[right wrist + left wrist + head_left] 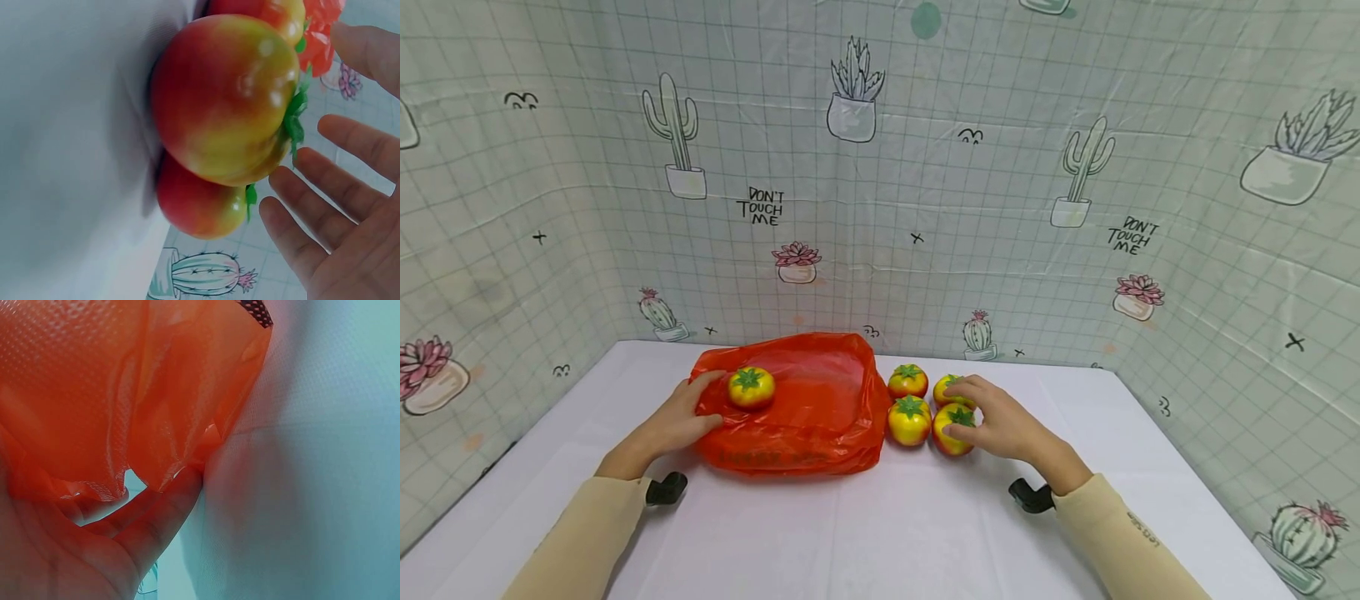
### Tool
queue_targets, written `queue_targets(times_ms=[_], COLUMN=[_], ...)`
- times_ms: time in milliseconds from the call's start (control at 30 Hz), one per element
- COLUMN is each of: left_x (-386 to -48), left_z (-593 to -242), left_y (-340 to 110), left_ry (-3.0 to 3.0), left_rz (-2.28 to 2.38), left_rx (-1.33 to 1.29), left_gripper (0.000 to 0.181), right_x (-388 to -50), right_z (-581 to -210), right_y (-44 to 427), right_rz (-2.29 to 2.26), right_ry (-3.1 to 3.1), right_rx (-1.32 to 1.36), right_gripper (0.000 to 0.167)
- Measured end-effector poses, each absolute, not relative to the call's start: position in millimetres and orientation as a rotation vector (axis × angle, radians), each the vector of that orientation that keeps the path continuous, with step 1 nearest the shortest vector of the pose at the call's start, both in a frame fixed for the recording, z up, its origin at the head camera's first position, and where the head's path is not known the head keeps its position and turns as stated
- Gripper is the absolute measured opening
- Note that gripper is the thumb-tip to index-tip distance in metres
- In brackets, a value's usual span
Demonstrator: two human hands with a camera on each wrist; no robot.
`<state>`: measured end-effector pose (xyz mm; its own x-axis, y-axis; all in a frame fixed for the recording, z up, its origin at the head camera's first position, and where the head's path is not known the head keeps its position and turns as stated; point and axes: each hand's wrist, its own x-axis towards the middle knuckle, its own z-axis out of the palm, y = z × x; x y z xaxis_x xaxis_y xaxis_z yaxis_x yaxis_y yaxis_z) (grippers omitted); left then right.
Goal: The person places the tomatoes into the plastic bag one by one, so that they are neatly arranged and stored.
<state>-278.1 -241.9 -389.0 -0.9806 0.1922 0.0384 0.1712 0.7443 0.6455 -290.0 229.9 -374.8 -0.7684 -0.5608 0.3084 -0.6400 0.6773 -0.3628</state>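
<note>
A red plastic bag (820,392) lies on the table, with one glossy yellow-and-red tomato (752,388) on its left part. My left hand (681,417) is at the bag's left edge, thumb and fingers spread; in the left wrist view the fingers (165,515) touch the plastic. To the right of the bag stand several more tomatoes (910,421) with green leafy tops, close together. My right hand (1003,421) hovers over the right-hand ones, partly hiding the back one. In the right wrist view its fingers are extended beside a tomato (225,100), apart from it.
A white cloth covers the table (865,533). Grid-patterned curtains (917,192) printed with cacti stand close at the back and both sides. Black wrist mounts (666,488) stick out from both sleeves.
</note>
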Motion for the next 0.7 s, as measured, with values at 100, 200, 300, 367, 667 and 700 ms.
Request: queue_targets(times_ms=[100, 200, 300, 367, 667, 700], left_x=[-278.1, -278.0, -278.0, -278.0, -279.0, -279.1], left_z=[-388.7, -388.6, -388.9, -389.2, -391.1, -391.1], left_y=[-241.9, -241.7, -241.8, -241.9, -242.4, -242.3], left_ry=[2.908, 2.907, 2.904, 2.903, 2.907, 2.908], left_rz=[1.067, 1.066, 1.066, 1.068, 1.068, 1.067], left_rx=[0.302, 0.3, 0.296, 0.295, 0.295, 0.296], left_gripper=[0.071, 0.072, 0.072, 0.072, 0.072, 0.072], right_x=[-290.2, -290.7, -290.8, -291.0, -291.3, -291.2], right_z=[-376.4, -378.9, -380.7, -381.9, -383.8, -384.1], right_y=[230.5, 231.1, 231.3, 231.5, 233.1, 233.4], right_rz=[0.677, 0.683, 0.695, 0.699, 0.719, 0.721], right_ry=[-2.723, -2.734, -2.758, -2.772, -2.808, -2.811], right_rx=[0.954, 0.924, 0.891, 0.873, 0.838, 0.834], right_gripper=[0.047, 0.047, 0.047, 0.047, 0.055, 0.056])
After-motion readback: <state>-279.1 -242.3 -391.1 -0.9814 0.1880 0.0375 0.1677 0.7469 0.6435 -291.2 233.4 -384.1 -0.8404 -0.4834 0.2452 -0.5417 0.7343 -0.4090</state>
